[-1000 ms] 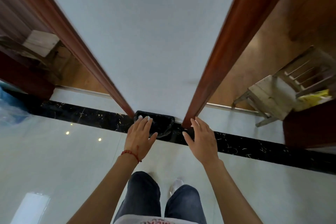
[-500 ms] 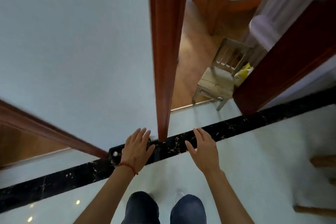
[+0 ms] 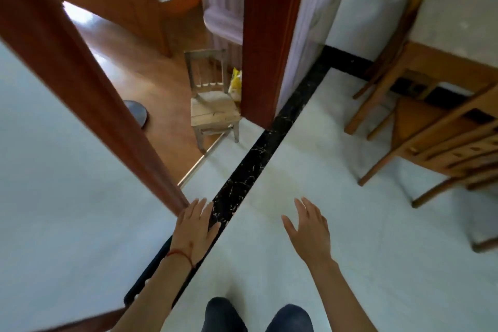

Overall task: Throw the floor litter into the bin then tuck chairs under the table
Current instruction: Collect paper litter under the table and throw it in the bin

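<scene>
both hands (image 3: pixel 310 234) empty and spread, chair (image 3: pixel 442 140) well right

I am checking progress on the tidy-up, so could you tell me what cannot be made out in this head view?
- Bin: mostly hidden behind left hand and forearm.
- Litter: none identifiable; the floor is blurred.
- Table and chair: cut off by the right edge.
- Right hand: open, empty.

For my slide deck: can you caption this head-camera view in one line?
Both hands, left hand and right hand, open and empty above the pale floor, facing a dining chair at the table.
</scene>
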`<control>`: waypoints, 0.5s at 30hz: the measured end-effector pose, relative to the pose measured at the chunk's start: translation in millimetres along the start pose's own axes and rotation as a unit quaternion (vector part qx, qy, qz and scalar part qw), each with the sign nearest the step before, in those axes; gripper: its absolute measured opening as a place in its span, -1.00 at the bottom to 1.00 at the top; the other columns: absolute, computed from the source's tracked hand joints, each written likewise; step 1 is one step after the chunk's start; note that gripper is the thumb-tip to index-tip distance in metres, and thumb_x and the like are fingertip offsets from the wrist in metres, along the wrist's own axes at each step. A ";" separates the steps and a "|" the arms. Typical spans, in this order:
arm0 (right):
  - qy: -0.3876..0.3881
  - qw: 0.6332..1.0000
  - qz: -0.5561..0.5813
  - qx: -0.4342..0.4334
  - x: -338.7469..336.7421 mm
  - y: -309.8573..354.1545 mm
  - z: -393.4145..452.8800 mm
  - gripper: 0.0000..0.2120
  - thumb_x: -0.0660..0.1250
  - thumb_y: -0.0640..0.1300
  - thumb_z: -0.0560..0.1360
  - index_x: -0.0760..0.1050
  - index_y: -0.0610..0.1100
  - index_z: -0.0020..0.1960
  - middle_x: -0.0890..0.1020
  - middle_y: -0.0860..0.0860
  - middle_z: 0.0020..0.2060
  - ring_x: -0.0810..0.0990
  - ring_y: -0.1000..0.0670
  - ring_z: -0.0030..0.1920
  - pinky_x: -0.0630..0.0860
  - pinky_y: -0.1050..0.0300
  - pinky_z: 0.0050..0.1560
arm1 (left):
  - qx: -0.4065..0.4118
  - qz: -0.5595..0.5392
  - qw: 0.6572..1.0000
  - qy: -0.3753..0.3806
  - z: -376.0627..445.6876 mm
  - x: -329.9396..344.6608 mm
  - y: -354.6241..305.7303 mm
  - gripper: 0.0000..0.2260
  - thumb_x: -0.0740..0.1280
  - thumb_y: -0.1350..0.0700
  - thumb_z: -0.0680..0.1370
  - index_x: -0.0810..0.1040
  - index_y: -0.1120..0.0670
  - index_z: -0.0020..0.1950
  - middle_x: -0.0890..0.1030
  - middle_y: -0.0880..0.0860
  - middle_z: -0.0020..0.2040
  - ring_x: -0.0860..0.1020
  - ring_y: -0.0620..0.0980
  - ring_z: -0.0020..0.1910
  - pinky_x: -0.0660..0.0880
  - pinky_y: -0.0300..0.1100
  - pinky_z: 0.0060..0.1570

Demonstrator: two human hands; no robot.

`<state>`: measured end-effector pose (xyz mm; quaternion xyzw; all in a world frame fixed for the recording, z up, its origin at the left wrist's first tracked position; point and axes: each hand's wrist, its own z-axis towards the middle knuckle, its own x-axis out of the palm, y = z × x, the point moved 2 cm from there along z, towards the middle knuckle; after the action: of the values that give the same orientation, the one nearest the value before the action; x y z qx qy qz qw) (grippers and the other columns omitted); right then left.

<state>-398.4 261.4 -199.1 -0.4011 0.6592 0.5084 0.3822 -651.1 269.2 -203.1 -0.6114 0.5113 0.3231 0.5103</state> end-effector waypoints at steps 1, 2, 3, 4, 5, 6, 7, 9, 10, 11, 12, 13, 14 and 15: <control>-0.006 1.000 0.004 0.022 -5.2 -12.6 -7.9 -0.46 0.09 0.12 0.56 0.15 -0.12 0.46 0.22 -0.07 0.47 0.15 -0.04 0.47 0.10 0.06 0.42 | 0.020 0.007 1.000 0.013 4.5 1.7 -12.1 -0.35 -0.10 -0.20 0.46 0.37 0.17 0.34 0.42 0.17 0.36 0.33 0.16 0.38 0.27 0.06 0.30; -0.013 0.999 0.008 0.043 -10.3 -24.8 -16.3 -0.46 0.09 0.12 0.56 0.15 -0.12 0.46 0.22 -0.06 0.47 0.14 -0.03 0.47 0.10 0.06 0.42 | 0.034 0.013 0.999 0.021 8.5 3.2 -23.9 -0.39 -0.06 -0.18 0.47 0.43 0.17 0.30 0.47 0.18 0.31 0.39 0.18 0.33 0.33 0.08 0.25; -0.021 0.998 0.013 0.065 -15.2 -37.7 -25.6 -0.46 0.09 0.12 0.56 0.15 -0.11 0.46 0.22 -0.06 0.47 0.14 -0.03 0.47 0.10 0.07 0.42 | 0.051 0.023 0.998 0.021 11.9 5.1 -37.1 -0.39 -0.05 -0.18 0.47 0.44 0.17 0.29 0.49 0.17 0.29 0.41 0.17 0.32 0.34 0.08 0.24; -0.030 0.995 0.018 0.089 -20.0 -51.5 -35.6 -0.46 0.09 0.12 0.56 0.15 -0.11 0.45 0.22 -0.05 0.47 0.14 -0.03 0.47 0.11 0.07 0.42 | 0.074 0.036 0.996 0.019 14.1 6.8 -52.9 -0.38 -0.08 -0.19 0.46 0.42 0.16 0.31 0.46 0.16 0.32 0.37 0.15 0.35 0.32 0.05 0.27; -0.039 0.993 0.023 0.111 -24.4 -65.6 -46.3 -0.46 0.09 0.13 0.56 0.16 -0.10 0.45 0.22 -0.05 0.46 0.14 -0.02 0.47 0.11 0.07 0.42 | 0.100 0.045 0.994 0.014 15.2 9.5 -69.2 -0.36 -0.11 -0.21 0.46 0.36 0.14 0.36 0.41 0.14 0.37 0.31 0.13 0.39 0.26 0.01 0.32; -0.048 0.989 0.030 0.133 -28.6 -79.3 -58.3 -0.46 0.10 0.13 0.56 0.17 -0.10 0.45 0.23 -0.05 0.46 0.15 -0.02 0.47 0.11 0.07 0.42 | 0.122 0.048 0.991 0.016 14.9 11.2 -86.2 -0.36 -0.11 -0.22 0.47 0.30 0.13 0.40 0.34 0.12 0.41 0.23 0.11 0.43 0.19 -0.02 0.36; -0.057 0.986 0.035 0.155 -32.7 -93.1 -71.3 -0.47 0.10 0.13 0.55 0.18 -0.10 0.44 0.23 -0.05 0.46 0.15 -0.02 0.46 0.12 0.06 0.42 | 0.143 0.050 0.988 0.023 14.2 14.8 -103.0 -0.40 -0.07 -0.20 0.51 0.24 0.11 0.43 0.28 0.11 0.45 0.16 0.08 0.46 0.13 -0.05 0.39; -0.073 0.977 0.043 0.196 -40.3 -120.5 -99.3 -0.47 0.12 0.13 0.55 0.19 -0.10 0.43 0.24 -0.05 0.46 0.17 -0.03 0.46 0.13 0.06 0.41 | 0.190 0.051 0.980 0.027 11.9 25.0 -136.7 -0.49 0.04 -0.12 0.58 0.14 0.09 0.46 0.17 0.07 0.49 0.05 0.03 0.49 0.03 -0.09 0.42; -0.083 0.972 0.047 0.215 -43.9 -134.0 -113.9 -0.47 0.12 0.12 0.55 0.20 -0.11 0.43 0.25 -0.06 0.45 0.17 -0.03 0.46 0.13 0.06 0.41 | 0.213 0.053 0.975 0.032 9.0 31.1 -153.8 -0.50 0.05 -0.09 0.59 0.11 0.08 0.47 0.13 0.06 0.51 0.01 0.02 0.49 -0.01 -0.11 0.43; -0.092 0.967 0.050 0.233 -47.6 -147.3 -129.0 -0.47 0.13 0.12 0.55 0.20 -0.12 0.43 0.25 -0.06 0.45 0.18 -0.04 0.46 0.13 0.06 0.41 | 0.233 0.053 0.970 0.038 5.9 37.8 -170.9 -0.50 0.05 -0.08 0.59 0.09 0.07 0.48 0.11 0.05 0.51 -0.01 0.01 0.50 -0.03 -0.11 0.43; -0.100 0.961 0.053 0.252 -51.3 -160.3 -144.6 -0.47 0.13 0.11 0.55 0.20 -0.12 0.43 0.25 -0.06 0.45 0.18 -0.04 0.46 0.13 0.06 0.41 | 0.252 0.056 0.965 0.044 2.3 45.3 -187.7 -0.50 0.03 -0.09 0.59 0.08 0.06 0.48 0.09 0.04 0.52 -0.02 0.00 0.50 -0.05 -0.11 0.43; -0.105 0.955 0.054 0.270 -54.6 -172.9 -160.5 -0.47 0.13 0.12 0.55 0.20 -0.12 0.43 0.25 -0.06 0.45 0.17 -0.04 0.46 0.13 0.06 0.41 | 0.271 0.061 0.959 0.053 -2.0 53.0 -203.9 -0.49 0.01 -0.11 0.59 0.06 0.06 0.49 0.08 0.04 0.52 -0.03 0.00 0.50 -0.06 -0.11 0.43; -0.112 0.949 0.056 0.288 -57.6 -185.2 -176.5 -0.47 0.12 0.12 0.55 0.19 -0.12 0.43 0.24 -0.06 0.46 0.16 -0.03 0.46 0.12 0.07 0.41 | 0.288 0.066 0.953 0.063 -8.0 59.4 -221.1 -0.47 -0.03 -0.15 0.58 0.06 0.06 0.49 0.07 0.04 0.52 -0.03 0.00 0.50 -0.07 -0.11 0.43; -0.118 0.943 0.059 0.305 -59.9 -197.4 -192.9 -0.47 0.11 0.13 0.55 0.19 -0.11 0.43 0.24 -0.05 0.46 0.16 -0.03 0.46 0.12 0.07 0.41 | 0.308 0.069 0.946 0.070 -15.5 65.9 -238.5 -0.41 -0.10 -0.21 0.54 0.06 0.07 0.49 0.08 0.05 0.52 -0.03 0.01 0.50 -0.07 -0.11 0.43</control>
<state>-212.8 49.5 -179.4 -0.1625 0.7557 0.3481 0.5305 -407.7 224.5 -189.3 -0.4089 0.6609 0.1407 0.6134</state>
